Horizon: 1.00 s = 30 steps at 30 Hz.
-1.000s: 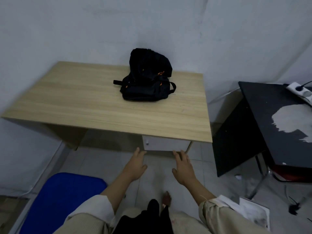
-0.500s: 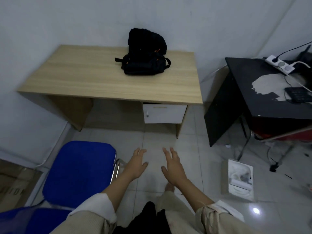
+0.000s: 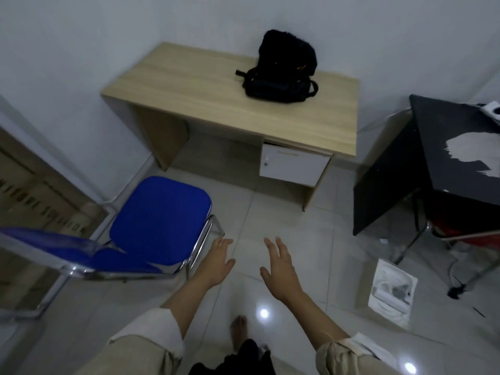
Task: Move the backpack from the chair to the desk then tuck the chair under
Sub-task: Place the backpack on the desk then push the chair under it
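Note:
The black backpack (image 3: 282, 69) with orange zipper pulls rests on the far right part of the light wooden desk (image 3: 205, 90), against the wall. A blue padded chair (image 3: 159, 223) with a chrome frame stands on the floor left of me, apart from the desk, its seat bare. My left hand (image 3: 216, 263) hovers open just right of the chair's front corner without touching it. My right hand (image 3: 278, 269) is open over the tiles, holding nothing.
A white drawer (image 3: 292, 167) hangs under the desk's right side. A black table (image 3: 454, 158) with worn paint stands at the right, a white box (image 3: 392, 293) on the floor before it. Walls close in at the back and left.
I have backed away from the desk and turned left, so the whole chair now shows. Both hands stayed open and empty, drifting lower toward the chair side.

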### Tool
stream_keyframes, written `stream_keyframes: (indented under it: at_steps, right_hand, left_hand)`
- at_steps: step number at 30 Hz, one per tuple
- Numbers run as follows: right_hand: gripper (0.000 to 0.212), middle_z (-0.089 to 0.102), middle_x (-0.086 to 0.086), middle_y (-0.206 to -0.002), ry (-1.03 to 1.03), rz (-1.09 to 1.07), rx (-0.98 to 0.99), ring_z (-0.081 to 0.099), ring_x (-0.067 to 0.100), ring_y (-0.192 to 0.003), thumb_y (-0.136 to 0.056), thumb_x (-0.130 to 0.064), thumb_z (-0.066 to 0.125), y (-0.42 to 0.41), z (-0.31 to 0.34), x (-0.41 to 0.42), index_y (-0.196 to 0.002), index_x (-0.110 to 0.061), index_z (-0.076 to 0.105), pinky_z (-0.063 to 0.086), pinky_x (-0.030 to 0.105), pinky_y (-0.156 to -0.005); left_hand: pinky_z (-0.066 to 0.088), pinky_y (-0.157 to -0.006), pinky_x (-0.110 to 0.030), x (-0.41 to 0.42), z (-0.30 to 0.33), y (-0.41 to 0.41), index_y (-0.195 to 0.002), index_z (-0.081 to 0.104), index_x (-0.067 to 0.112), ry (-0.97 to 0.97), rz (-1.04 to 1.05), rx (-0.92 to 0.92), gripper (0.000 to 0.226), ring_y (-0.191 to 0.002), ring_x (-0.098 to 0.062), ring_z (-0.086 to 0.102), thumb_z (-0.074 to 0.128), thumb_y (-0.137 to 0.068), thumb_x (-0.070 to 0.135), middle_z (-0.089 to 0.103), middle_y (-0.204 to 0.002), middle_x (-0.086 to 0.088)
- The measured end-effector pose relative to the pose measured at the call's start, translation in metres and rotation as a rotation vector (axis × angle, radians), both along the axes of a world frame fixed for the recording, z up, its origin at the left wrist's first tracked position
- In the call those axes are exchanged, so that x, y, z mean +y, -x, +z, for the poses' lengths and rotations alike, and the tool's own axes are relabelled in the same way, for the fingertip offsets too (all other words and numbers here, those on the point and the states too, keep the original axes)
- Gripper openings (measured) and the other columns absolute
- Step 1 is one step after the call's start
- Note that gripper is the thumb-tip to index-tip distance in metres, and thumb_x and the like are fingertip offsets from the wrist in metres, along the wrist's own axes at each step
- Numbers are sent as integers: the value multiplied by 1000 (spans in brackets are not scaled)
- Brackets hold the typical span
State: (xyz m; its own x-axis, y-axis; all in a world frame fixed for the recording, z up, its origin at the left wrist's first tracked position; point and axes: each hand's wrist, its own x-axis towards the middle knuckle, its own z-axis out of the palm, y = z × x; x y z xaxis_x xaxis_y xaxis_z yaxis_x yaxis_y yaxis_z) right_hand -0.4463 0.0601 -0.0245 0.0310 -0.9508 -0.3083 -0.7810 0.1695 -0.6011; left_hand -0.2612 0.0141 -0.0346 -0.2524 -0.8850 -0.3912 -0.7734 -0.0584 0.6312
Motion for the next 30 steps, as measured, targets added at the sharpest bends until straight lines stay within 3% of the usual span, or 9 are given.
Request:
stream_keyframes:
  at_steps: [7, 14, 20, 25, 30]
  right_hand:
    - [73, -5, 10, -164, -80, 128, 3, 5, 30, -151, -97, -18, 52, -43, -2, 64, -154, -26, 7, 19, 42, -123]
    - [74, -1, 9, -164, -20, 133, 33, 12, 29, -150, -96, -18, 53, -115, 4, 57, -154, -27, 7, 26, 43, -120]
    - [68, 10, 11, -162, 82, 54, -74, 17, 25, -149, -96, -17, 54, -219, 13, 38, -152, -22, 16, 26, 35, -117]
    - [67, 11, 6, -163, 124, 73, -195, 13, 21, -150, -98, -42, 48, -320, 15, 34, -153, -24, 15, 25, 44, -121]
    - [74, 5, -2, -165, 149, 106, -180, -2, 19, -152, -96, -53, 45, -384, 16, 26, -154, -28, 6, 0, 47, -125]
  left_hand:
    - [24, -117, -34, 60, -1, -56, -143, 30, 10, -11, 163, 17, 54, -141, -26, 27, 53, -94, 13, 20, -154, -15]
    - [21, -118, -35, 57, 13, -136, -142, 32, 10, 31, 266, 86, 53, -144, -26, 21, 54, -94, 13, 16, -156, -16]
    - [30, -116, -38, 29, 44, -217, -143, 33, 17, 167, 139, 60, 53, -142, -24, 28, 53, -94, 12, 20, -156, -9]
    - [38, -112, -37, 14, 62, -283, -142, 34, 21, 378, -20, 49, 48, -140, -18, 31, 49, -96, 20, 25, -155, -4]
    - [23, -119, -45, 1, 66, -364, -146, 27, 23, 473, -208, -163, 60, -145, -18, 21, 40, -94, 49, 25, -157, -4]
